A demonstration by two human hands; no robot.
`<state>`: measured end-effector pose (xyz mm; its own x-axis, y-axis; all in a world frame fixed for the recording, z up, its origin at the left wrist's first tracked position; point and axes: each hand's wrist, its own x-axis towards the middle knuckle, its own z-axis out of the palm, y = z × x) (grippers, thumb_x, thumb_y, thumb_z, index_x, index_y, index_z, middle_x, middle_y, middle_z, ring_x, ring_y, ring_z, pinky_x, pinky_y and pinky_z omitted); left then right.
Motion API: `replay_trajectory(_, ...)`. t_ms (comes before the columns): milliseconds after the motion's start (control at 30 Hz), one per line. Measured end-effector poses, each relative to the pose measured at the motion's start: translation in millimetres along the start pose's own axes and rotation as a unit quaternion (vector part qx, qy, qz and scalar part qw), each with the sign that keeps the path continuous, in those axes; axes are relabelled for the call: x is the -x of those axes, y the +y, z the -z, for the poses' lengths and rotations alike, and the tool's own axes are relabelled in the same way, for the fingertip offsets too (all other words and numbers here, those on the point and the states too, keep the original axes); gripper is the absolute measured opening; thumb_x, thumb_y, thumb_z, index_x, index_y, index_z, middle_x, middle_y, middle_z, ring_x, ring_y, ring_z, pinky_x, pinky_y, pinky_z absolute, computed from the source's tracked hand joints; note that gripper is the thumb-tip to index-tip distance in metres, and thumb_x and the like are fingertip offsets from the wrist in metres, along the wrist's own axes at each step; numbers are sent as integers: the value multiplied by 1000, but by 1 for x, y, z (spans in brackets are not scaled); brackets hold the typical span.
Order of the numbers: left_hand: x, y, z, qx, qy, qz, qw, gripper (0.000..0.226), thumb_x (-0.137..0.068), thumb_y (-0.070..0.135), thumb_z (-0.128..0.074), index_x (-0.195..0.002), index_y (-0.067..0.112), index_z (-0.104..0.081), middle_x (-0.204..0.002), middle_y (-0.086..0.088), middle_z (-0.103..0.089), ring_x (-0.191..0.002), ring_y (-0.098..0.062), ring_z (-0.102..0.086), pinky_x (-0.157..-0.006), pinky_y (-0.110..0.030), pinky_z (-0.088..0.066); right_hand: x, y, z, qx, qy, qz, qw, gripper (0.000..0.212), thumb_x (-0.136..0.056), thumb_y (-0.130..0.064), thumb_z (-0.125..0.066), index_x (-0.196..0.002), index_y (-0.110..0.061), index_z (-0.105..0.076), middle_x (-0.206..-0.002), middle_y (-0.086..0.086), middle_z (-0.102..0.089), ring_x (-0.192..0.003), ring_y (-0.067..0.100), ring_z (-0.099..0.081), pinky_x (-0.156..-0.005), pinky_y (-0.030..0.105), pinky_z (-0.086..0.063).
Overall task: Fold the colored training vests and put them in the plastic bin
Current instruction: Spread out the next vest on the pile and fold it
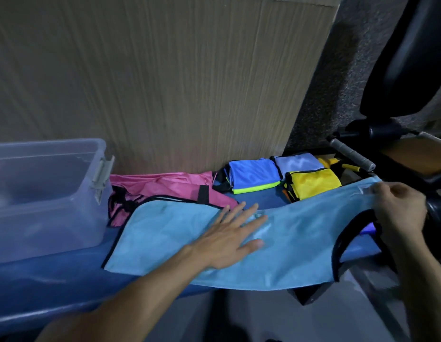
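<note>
Light blue vest (301, 243) lying spread along the blue counter (54, 287), its near edge hanging over the front; left hand (229, 235) lying flat on it, fingers straight and splayed; right hand (397, 208) pinching its right end, fingers curled round the cloth; pink vest (165, 186) lying crumpled just behind; clear plastic bin (44, 193) standing at the left; folded blue vest (254, 174), pale vest (298, 162) and yellow vest (313, 182) lying against the wood-grain panel (165, 70).
</note>
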<state>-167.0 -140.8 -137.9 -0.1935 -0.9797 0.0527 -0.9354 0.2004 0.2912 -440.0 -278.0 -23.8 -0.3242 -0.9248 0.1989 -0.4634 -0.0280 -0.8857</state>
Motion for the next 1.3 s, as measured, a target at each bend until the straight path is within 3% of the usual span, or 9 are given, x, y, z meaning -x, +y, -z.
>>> replay_trajectory(133, 20, -27, 30, 11, 116, -2, 993, 27, -99, 40, -58, -122, 29, -63, -124, 7, -53, -119, -16, -49, -98, -36, -46, 21, -46, -3, 55, -55, 76, 994, 17, -89, -23, -62, -87, -13, -75, -75, 13, -66, -75, 27, -58, -67, 38, -45)
replay_trajectory(200, 37, -47, 48, 9, 130, 80, 988, 10, -96, 34, -58, -101, 29, -66, -101, 11, -58, -98, -16, -59, -78, -34, -49, 44, -72, -16, 89, -108, 140, 980, 18, -92, -21, -61, -81, -12, -73, -68, 10, -63, -74, 27, -59, -64, 36, -40)
replay_trajectory(333, 65, -96, 73, 89, 113, 205, 968, 13, -95, 21, -60, -89, 25, -71, -83, 10, -71, -78, -13, -68, -69, -29, -52, 101, -111, -73, 138, -234, 237, 933, 18, -90, -24, -65, -89, -9, -75, -81, 18, -70, -85, 34, -66, -71, 35, -46)
replay_trajectory(467, 84, -116, 92, 440, 192, 276, 833, 19, -103, 8, -55, -94, 10, -71, -80, -4, -71, -62, -14, -66, -57, -26, -54, 175, -136, -161, 189, -343, 271, 879, 24, -88, -23, -63, -90, 0, -71, -86, 31, -60, -85, 46, -58, -68, 36, -41)
replay_trajectory(600, 96, -131, 93, 535, 238, 382, 715, 40, -108, 37, -45, -101, 7, -72, -87, -10, -76, -67, -25, -73, -67, -38, -62, 231, -140, -232, 181, -424, 229, 857, 23, -91, -25, -61, -87, -3, -66, -91, 26, -70, -86, 39, -71, -77, 39, -59)
replay_trajectory(733, 112, -147, 89, 381, 254, 457, 762, 74, -82, 75, -34, -99, 15, -75, -102, -11, -76, -95, -31, -72, -87, -48, -60, 247, -119, -255, 172, -515, 153, 826, 24, -92, -3, -49, -82, 3, -70, -65, 16, -73, -52, 25, -72, -54, 39, -63)
replay_trajectory(933, 116, -144, 85, 208, 158, 466, 845, 39, -104, 30, -42, -81, 5, -62, -94, -14, -65, -81, -27, -61, -74, -33, -48, 230, -89, -245, 135, -501, 142, 843, 14, -96, -8, -52, -94, -14, -65, -71, 12, -75, -54, 27, -72, -49, 38, -59)
replay_trajectory(1033, 116, -144, 81, 115, 146, 453, 872, 34, -100, 19, -46, -68, 7, -51, -99, -14, -52, -76, -24, -49, -70, -33, -43, 219, -78, -240, 158, -490, 206, 832, 12, -94, -14, -56, -97, -17, -67, -77, 9, -75, -56, 26, -73, -61, 43, -63)
replay_trajectory(1300, 110, -136, 67, 4, 73, 456, 887, 51, -95, 56, -57, -63, 17, -49, -118, -8, -51, -118, -29, -48, -91, -41, -50, 217, -52, -239, 145, -496, 270, 812, 14, -90, -19, -62, -103, -21, -68, -91, 3, -76, -82, 26, -74, -79, 45, -61)
